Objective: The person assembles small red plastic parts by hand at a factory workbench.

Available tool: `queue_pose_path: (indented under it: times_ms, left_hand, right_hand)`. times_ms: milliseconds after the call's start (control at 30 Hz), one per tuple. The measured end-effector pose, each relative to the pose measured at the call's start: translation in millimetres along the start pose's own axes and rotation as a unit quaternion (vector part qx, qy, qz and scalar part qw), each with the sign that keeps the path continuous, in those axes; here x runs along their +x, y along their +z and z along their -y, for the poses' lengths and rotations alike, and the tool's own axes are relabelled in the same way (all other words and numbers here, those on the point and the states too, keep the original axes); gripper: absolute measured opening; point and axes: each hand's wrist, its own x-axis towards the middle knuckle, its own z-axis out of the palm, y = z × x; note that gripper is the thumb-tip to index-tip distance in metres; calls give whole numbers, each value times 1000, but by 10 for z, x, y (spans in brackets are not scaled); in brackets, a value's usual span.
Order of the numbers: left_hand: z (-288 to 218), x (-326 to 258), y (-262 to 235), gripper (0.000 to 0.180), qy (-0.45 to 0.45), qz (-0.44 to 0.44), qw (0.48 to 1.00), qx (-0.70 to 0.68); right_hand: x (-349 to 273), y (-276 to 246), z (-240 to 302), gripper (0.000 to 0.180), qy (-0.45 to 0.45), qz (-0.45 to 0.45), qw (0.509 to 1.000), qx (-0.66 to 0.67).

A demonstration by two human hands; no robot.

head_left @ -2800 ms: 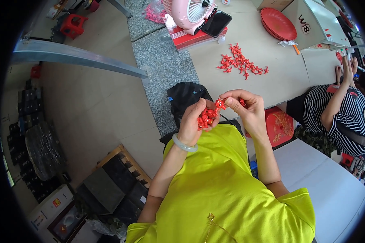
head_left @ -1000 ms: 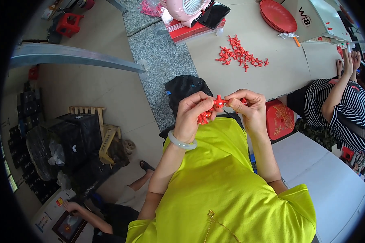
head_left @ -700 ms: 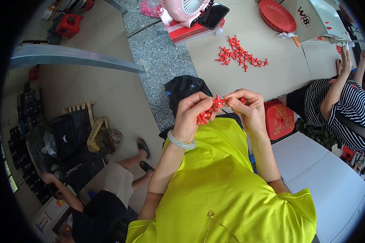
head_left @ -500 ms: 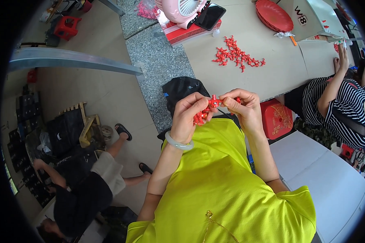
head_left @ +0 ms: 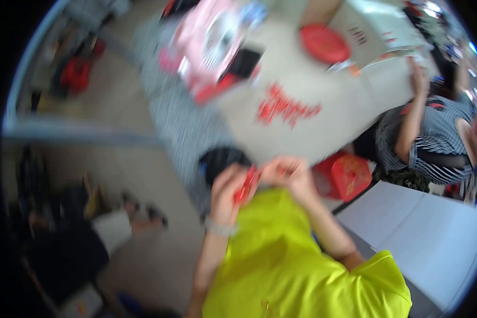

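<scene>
Motion smears the head view. Small red plastic pieces point(head_left: 247, 184) stand up between the fingers of my left hand point(head_left: 225, 186), which is closed around them. My right hand point(head_left: 294, 174) is beside it, its fingertips pinched close to those pieces. A hint of red shows among the right fingers, too blurred to name. Both hands are in front of my yellow shirt, short of the table edge. Farther off, a loose pile of similar small red pieces point(head_left: 287, 107) lies on the beige tabletop point(head_left: 350, 108).
Behind the pile stand a pink fan point(head_left: 196, 40), a phone point(head_left: 245, 63) and red plates point(head_left: 325, 43). A black bag point(head_left: 222, 158) lies by my left hand, a red stool point(head_left: 350, 174) to the right. One person point(head_left: 440, 138) works at right; another point(head_left: 71, 241) is at left.
The view has swung, so the table and its things appear farther left. My hands have drawn slightly apart; the star-like red piece that bridged them no longer shows between them.
</scene>
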Motion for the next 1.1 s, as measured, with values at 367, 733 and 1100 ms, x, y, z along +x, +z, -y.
queue_pose_path:
  times_ms: [367,733,1100]
  left_hand:
    - [234,-528,-400,28,-135,-113,984,-22]
    - [195,-155,-850,17,-185,-61,979,-56]
    - [292,-231,-874,3,-210,-104,963,-133]
  right_hand:
    - [-387,360,-421,15,-97,42,984,-141]
    - [-360,470,-265,14,-93,7,981,-173]
    - [-415,462,-288,12,-101,10,978,-183]
